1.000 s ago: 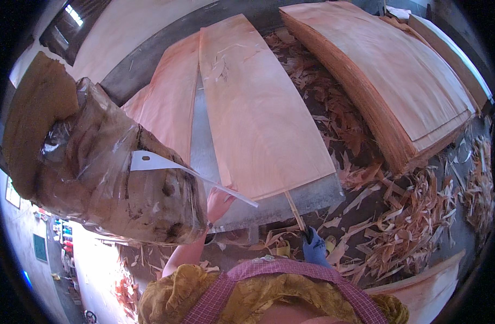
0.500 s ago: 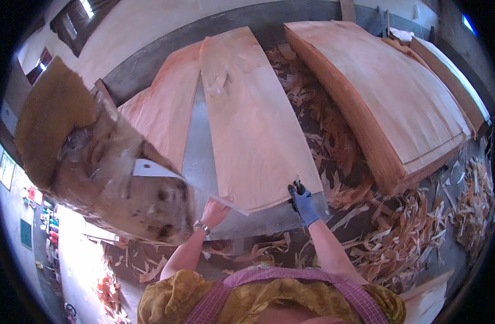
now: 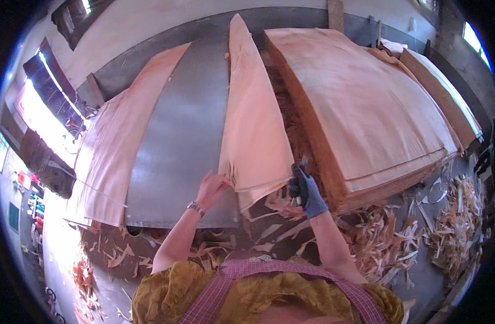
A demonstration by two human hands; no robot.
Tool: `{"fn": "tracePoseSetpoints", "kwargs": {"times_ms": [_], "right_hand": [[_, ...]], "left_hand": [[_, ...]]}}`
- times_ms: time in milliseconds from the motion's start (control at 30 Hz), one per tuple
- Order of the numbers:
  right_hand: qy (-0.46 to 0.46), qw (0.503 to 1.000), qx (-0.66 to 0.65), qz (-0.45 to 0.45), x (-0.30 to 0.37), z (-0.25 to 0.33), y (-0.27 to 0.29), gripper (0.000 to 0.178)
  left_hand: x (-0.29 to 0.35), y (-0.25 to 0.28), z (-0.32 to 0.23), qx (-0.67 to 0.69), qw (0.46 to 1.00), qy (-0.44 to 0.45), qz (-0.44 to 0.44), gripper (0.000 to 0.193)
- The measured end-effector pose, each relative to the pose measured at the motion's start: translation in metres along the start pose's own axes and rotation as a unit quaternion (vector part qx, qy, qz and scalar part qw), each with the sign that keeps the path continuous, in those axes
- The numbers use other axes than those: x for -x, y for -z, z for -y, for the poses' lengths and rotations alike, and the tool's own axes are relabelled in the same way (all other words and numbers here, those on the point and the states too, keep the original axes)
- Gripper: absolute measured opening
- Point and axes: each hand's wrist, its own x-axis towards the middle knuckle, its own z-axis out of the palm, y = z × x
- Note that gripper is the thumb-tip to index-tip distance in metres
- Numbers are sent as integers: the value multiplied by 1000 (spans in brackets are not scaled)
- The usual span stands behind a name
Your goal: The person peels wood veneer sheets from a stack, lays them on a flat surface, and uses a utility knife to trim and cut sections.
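A thin pinkish wood veneer sheet (image 3: 255, 140) lies along the right side of a grey metal tabletop (image 3: 177, 140), its near edge hanging over. My bare left hand (image 3: 211, 190), with a metal watch at the wrist, has its fingers stretched out and slightly apart at the sheet's near left corner. Beyond the sheet's near right corner, my right hand (image 3: 309, 195), in a blue-grey glove with dark fingers, is closed round a small hand tool (image 3: 305, 161). The tool's kind is unclear. Another veneer sheet (image 3: 118, 146) covers the tabletop's left side.
A thick veneer stack (image 3: 366, 113) stands to the right, with another stack (image 3: 442, 97) behind it. Loose veneer scraps (image 3: 388, 243) litter the floor. At left hangs a brown mottled object (image 3: 47, 162) of unclear kind, with a thin pale strip running from it.
The middle veneer sheet has shifted right and narrowed in view, baring more metal tabletop. The large brown object has swung away to the left. My left hand has moved slightly up.
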Motion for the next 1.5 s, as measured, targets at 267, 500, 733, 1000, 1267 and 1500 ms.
{"fn": "tracePoseSetpoints", "kwargs": {"times_ms": [267, 500, 733, 1000, 1267, 1500], "right_hand": [[23, 998, 42, -35, 33, 209, 143, 32], [67, 985, 121, -105, -4, 359, 283, 28], [111, 932, 275, -209, -22, 544, 404, 32], [114, 886, 357, -272, -26, 714, 597, 45], [130, 895, 363, -227, -36, 791, 747, 35], [155, 889, 369, -222, -49, 781, 817, 22]], "left_hand": [[-127, -129, -174, 52, 992, -112, -24, 11], [-258, -263, -273, 83, 979, -175, -63, 10], [-393, -352, -431, 42, 964, -215, -154, 20], [-344, -520, -451, 731, 389, 555, 84, 48], [-371, -610, -427, 652, 451, 431, -431, 32], [-372, -622, -459, 600, 497, 431, -455, 24]]}}
